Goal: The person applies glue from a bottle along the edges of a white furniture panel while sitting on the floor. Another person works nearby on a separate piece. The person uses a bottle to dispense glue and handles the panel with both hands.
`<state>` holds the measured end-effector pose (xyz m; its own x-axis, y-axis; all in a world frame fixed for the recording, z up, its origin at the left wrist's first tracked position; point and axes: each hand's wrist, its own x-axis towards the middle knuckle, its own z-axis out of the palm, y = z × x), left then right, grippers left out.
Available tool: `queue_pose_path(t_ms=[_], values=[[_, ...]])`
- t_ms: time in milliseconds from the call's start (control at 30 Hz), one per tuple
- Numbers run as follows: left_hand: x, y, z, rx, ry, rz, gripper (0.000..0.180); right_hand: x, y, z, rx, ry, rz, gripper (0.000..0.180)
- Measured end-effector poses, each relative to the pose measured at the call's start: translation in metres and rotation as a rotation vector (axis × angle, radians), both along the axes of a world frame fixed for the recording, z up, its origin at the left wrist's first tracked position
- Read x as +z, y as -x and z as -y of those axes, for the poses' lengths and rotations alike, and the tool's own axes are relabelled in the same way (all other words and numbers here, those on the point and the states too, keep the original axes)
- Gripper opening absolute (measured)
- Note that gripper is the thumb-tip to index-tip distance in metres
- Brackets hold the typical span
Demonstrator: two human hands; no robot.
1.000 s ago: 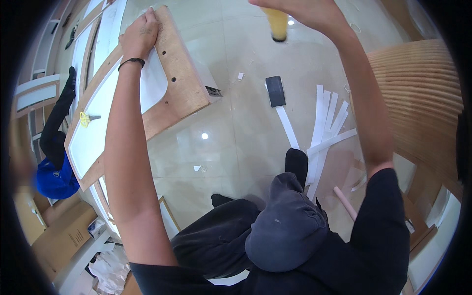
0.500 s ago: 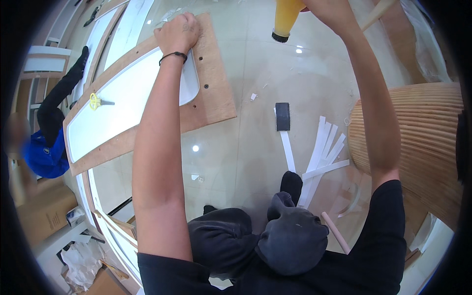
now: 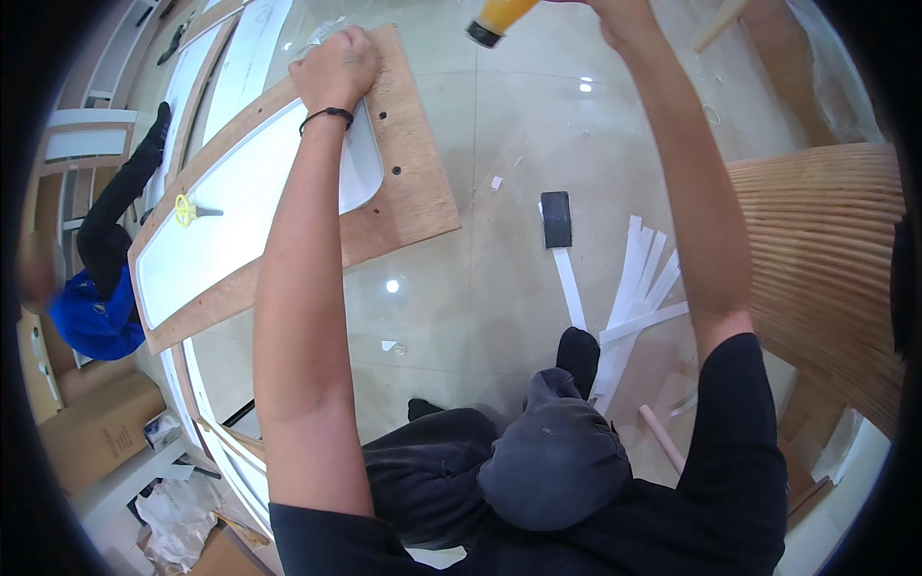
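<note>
My left hand [image 3: 336, 69] is closed at the far edge of a wooden board [image 3: 420, 197] with several dark holes. Its curled fingers hide whatever they grip. A white panel with rounded corners [image 3: 226, 245] lies on the board, partly under my left forearm. On that panel rests a pair of yellow-handled scissors [image 3: 197, 210]. Up at the top edge, my right hand [image 3: 619, 17] holds a yellow bottle-shaped thing with a black end [image 3: 501, 17], tilted down to the left. The picture's edge cuts off part of this hand and of the thing.
A black block [image 3: 556, 220] and white strips [image 3: 629, 307] lie on the tiled floor before my foot. At right stands a ribbed wooden piece [image 3: 826, 250]; a pink rod [image 3: 662, 437] lies nearer. Another person in a blue top [image 3: 96, 312] is at left, near a cardboard box [image 3: 106, 418].
My right hand has moved left with the yellow bottle-shaped thing, which has swung from nearly upright to slanting. My left hand stays at the board's far edge, shifted slightly left in the picture.
</note>
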<state>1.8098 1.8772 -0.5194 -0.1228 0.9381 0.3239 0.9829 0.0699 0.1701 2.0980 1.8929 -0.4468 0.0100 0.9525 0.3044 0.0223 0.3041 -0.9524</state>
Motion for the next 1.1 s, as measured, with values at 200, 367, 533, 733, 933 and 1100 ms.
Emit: queue_pose_path(t_ms=[200, 367, 533, 733, 933, 1100], values=[[0.001, 0.002, 0.000, -0.033, -0.022, -0.100, 0.050, -0.085, 0.031, -0.029, 0.019, 0.259, -0.461, 0.041], [0.003, 0.004, 0.001, -0.057, -0.063, 0.031, 0.045, -0.126, 0.048, -0.033, 0.035, 0.430, -0.765, 0.040], [0.019, 0.006, -0.016, -0.388, 0.083, 0.214, 0.044, -0.153, 0.053, -0.025, 0.119, 0.534, -1.024, 0.039], [0.058, -0.013, -0.058, -0.324, 0.411, -0.093, 0.024, -0.165, 0.049, -0.014, 0.077, 0.591, -1.172, 0.034], [0.064, -0.030, -0.070, -0.603, 0.262, -0.640, 0.015, -0.160, 0.040, 0.005, -0.003, 0.596, -1.216, 0.033], [0.042, -0.016, -0.083, -0.759, 0.175, -0.724, 0.010, -0.178, 0.006, 0.033, -0.046, 0.899, -1.450, 0.053]])
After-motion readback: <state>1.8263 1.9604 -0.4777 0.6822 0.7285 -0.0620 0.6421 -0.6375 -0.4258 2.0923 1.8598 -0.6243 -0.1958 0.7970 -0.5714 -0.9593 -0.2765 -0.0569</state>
